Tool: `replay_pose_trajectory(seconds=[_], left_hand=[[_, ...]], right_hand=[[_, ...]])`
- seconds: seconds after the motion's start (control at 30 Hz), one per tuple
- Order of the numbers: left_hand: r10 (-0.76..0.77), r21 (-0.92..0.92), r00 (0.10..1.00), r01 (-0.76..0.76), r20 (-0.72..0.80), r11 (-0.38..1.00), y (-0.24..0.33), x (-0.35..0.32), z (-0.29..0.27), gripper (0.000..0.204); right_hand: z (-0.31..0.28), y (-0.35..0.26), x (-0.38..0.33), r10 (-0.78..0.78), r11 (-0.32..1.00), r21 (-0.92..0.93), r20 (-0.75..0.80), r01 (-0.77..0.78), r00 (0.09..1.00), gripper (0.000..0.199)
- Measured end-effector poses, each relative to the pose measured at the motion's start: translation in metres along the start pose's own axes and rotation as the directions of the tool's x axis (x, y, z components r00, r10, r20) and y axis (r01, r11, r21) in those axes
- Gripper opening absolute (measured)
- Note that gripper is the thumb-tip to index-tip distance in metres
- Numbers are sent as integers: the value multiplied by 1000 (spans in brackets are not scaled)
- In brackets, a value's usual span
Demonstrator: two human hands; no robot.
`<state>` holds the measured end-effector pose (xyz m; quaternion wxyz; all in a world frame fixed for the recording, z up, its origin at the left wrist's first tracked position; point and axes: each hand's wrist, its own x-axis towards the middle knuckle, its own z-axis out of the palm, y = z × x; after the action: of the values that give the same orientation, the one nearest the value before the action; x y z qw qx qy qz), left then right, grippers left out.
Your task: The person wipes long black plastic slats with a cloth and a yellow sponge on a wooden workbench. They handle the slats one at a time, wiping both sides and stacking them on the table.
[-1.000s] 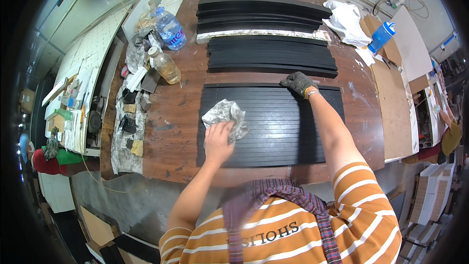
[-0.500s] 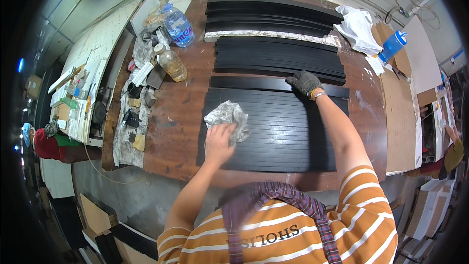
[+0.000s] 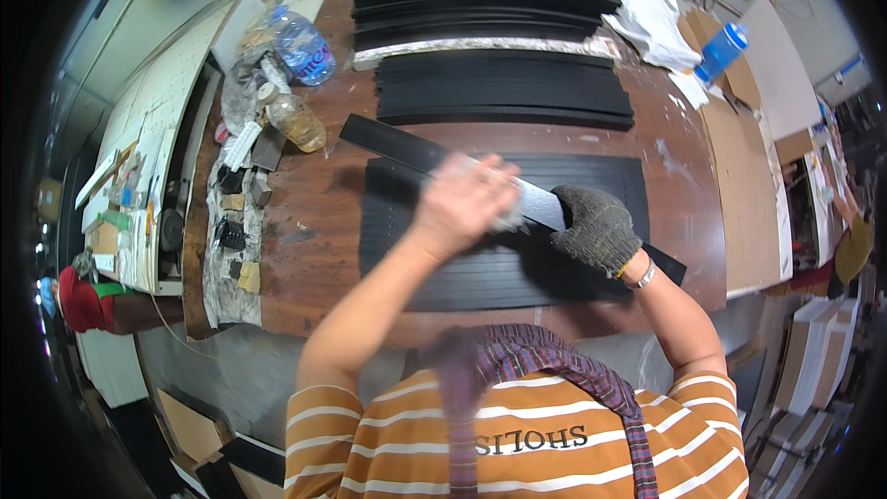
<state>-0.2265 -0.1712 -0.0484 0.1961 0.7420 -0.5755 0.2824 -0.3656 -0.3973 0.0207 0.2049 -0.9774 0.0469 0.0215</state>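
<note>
A long flat black strip (image 3: 383, 140) is lifted and slants across the table from upper left to lower right. My right hand (image 3: 599, 229), in a dark grey knit glove, grips it right of the middle. Against the strip's upper face my bare left hand (image 3: 462, 199) presses a crumpled whitish rag (image 3: 511, 218), mostly hidden under the fingers. The strip around the rag looks shiny. Beneath both hands lies a row of black strips (image 3: 416, 282) set side by side. Beyond it rests a second group of black strips (image 3: 504, 83).
A brown tabletop (image 3: 305, 212) carries everything. Farther back are more black strips (image 3: 480, 5) and a white cloth (image 3: 651, 23). A large clear bottle (image 3: 303, 51) and a smaller jar (image 3: 294, 120) stand left; a blue bottle (image 3: 721, 54) stands right. Another person (image 3: 88, 300) is at the far left.
My right hand has taken the single strip from behind the row and brought it nearer, turned aslant. My left hand has moved up and right with the rag, from the row onto this strip.
</note>
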Motion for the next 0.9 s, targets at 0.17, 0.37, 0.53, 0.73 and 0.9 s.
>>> replay_pose_trajectory(seconds=[0.17, 0.37, 0.53, 0.73, 0.9], left_hand=[[-712, 166, 702, 701, 11, 694, -108, -37, -85, 42], [-415, -381, 910, 376, -21, 845, 24, 21, -69, 56], [-102, -249, 995, 101, 10, 963, 30, 0, -38, 57], [-957, -457, 289, 846, -40, 275, -134, -70, -71, 34], [-841, -904, 404, 373, 360, -208, -2, -8, -71, 41]], right_hand=[[-15, 7, -65, 186, 983, 1, 61, -186, 981, 44], [36, -18, -71, 44, 999, 4, -195, -44, 980, 43], [34, -40, -97, 90, 994, 86, -236, -72, 968, 35], [24, -54, -148, 325, 940, 137, -89, -312, 941, 43], [30, -74, -120, 377, 919, 256, -344, -300, 860, 51]])
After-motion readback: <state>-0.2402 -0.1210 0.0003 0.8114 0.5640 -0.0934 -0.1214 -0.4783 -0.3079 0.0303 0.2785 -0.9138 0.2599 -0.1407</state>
